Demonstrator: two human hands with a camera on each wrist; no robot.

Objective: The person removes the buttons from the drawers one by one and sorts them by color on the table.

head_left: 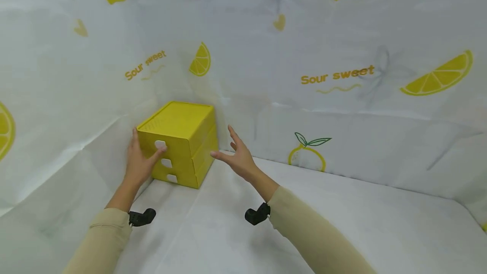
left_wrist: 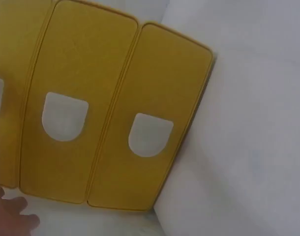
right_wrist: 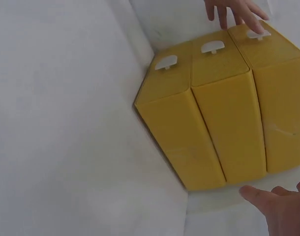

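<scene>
A yellow three-drawer box [head_left: 169, 121] stands in the corner, each drawer front bearing a white rounded pull, such as the bottom pull [left_wrist: 151, 135]. My left hand [head_left: 138, 162] is at its left front edge, fingers extended up along the left side. Its thumb reaches across the front to the top pull [right_wrist: 258, 34]. My right hand [head_left: 239, 160] is held beside the right side, palm facing the box, with thumb and fingers spread and nothing between them. In the right wrist view the right thumb [right_wrist: 255, 196] points toward the box's side. All the drawers are closed.
White sheeting printed with lemons covers the back wall [head_left: 258, 75] and the left wall [head_left: 57, 96], which meet behind the box. The white table surface [head_left: 323, 215] extends to the right. Dark wrist cameras, one of them the right camera [head_left: 257, 214], jut inward from both sleeves.
</scene>
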